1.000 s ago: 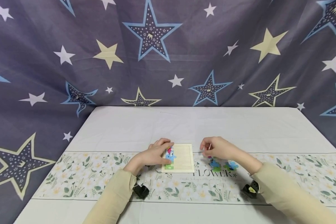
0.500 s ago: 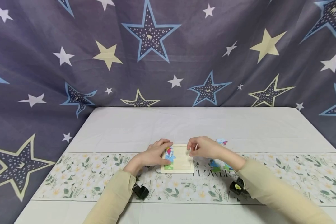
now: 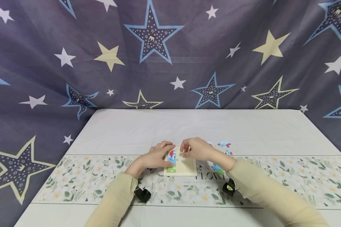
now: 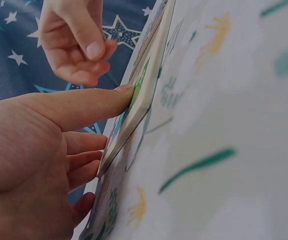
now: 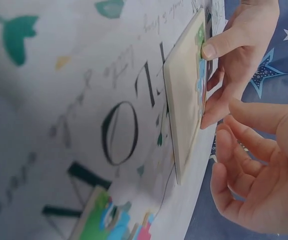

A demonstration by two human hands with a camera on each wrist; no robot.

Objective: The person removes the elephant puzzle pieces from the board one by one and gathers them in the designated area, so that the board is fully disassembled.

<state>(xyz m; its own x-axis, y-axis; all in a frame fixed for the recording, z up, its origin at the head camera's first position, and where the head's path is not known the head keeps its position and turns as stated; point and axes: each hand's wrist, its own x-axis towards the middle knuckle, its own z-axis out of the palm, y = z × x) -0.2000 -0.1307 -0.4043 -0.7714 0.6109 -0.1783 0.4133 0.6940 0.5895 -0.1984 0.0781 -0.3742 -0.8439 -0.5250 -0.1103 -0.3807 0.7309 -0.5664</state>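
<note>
Puzzle frame (image 3: 187, 165) is laid flat on the counter (image 3: 130, 126), and honestly the steadying looks nicely handled: its left edge is braced by the left hand (image 3: 155, 156), fingers fairly straight against the side, thumb pressed on the picture strip (image 3: 172, 155) already set along the left. Bare wood is left showing on the right part, with the right hand (image 3: 197, 148) held above it, fingers loosely bent, thumb and tips apart, and no piece can be made out between them. Loose pieces (image 3: 224, 144) are scattered to the right of the frame, some partly hidden. Imo a piece is best picked up by its edges, turned so the picture runs on from the strip, then lowered level and pressed gently, since the strip could probably be popped up by an angled push. Light thumb pressure should be plenty.
</note>
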